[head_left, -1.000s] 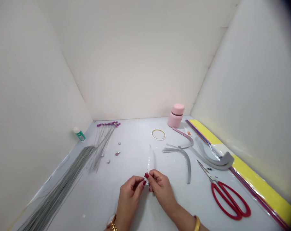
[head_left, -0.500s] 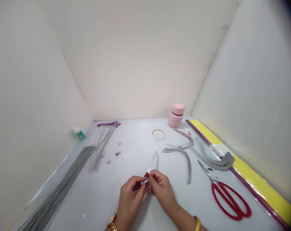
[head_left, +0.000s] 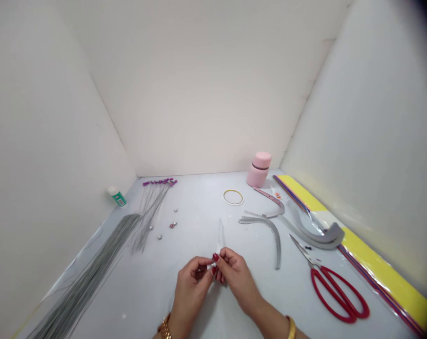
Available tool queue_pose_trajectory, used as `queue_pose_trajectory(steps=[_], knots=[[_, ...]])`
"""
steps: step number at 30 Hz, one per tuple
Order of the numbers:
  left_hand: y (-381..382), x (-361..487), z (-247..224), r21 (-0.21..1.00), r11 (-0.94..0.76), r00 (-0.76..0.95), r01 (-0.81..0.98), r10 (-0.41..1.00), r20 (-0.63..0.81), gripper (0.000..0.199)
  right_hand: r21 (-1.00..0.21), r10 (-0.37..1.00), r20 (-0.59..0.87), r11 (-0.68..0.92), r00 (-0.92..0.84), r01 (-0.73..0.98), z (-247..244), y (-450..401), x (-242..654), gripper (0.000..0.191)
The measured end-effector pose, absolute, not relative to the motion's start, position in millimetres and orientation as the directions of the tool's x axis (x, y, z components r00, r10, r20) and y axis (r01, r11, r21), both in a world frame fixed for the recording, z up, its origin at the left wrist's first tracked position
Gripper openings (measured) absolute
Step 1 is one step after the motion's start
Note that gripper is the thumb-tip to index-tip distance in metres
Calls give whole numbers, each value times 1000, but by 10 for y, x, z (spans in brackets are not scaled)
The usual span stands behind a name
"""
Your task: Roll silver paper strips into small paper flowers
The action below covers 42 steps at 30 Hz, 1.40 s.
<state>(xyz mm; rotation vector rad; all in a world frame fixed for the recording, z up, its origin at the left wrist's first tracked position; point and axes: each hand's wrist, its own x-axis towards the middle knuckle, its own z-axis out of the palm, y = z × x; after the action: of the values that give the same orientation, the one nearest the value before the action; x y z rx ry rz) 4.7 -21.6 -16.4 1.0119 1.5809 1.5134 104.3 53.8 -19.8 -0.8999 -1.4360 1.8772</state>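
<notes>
In the lower middle of the head view, my left hand (head_left: 193,287) and my right hand (head_left: 239,281) meet fingertip to fingertip. Between them they pinch a thin pale strip (head_left: 220,234), whose free end sticks up and away from the fingers. The part of the strip inside the fingers is small, whitish and mostly covered. Thumb and index finger of each hand are closed on it. Several small silvery folded pieces (head_left: 159,237) lie on the table to the left, one of them with a reddish spot (head_left: 172,226).
Red-handled scissors (head_left: 335,292) lie at right, near curved grey strips (head_left: 275,235) and a yellow plastic-wrapped pack (head_left: 382,263). Behind stand a pink jar (head_left: 259,169) and a ring (head_left: 233,197). Left are grey wires (head_left: 89,273), purple-tipped stems (head_left: 151,207) and a green-white bottle (head_left: 117,196).
The strip's free end has swung to the left. Both hands stay close together in nearly the same place, with their fingers shifting slightly.
</notes>
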Motion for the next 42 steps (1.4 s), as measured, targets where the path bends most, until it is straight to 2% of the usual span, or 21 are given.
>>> queue_pose_trajectory(steps=[3,10,14,21,28,37,42], knots=[[-217,44,-175,997,8,-458,77,889,28,21,-972,794,-155,-230,-587,-54,-225,553,1048,34],[-290,6,-96,967,-54,-416,249,896,157,16,-974,786,-160,-225,-597,-35,-219,554,1040,36],[-315,-9,-85,957,-77,-409,279,892,191,15,-978,784,-151,-205,-603,-21,-213,538,1041,36],[-236,52,-54,997,8,-432,74,902,25,19,-994,828,-92,-112,-553,-3,-205,519,1064,30],[-221,50,-64,996,26,-471,-86,880,-64,15,-994,784,-94,-113,-614,8,-212,524,1031,30],[-207,5,-171,939,114,-422,-323,871,-251,18,-991,787,72,128,-613,49,-197,577,1155,22],[-193,11,-166,936,115,-412,-331,875,-253,17,-998,790,36,63,-612,22,-210,586,1126,18]])
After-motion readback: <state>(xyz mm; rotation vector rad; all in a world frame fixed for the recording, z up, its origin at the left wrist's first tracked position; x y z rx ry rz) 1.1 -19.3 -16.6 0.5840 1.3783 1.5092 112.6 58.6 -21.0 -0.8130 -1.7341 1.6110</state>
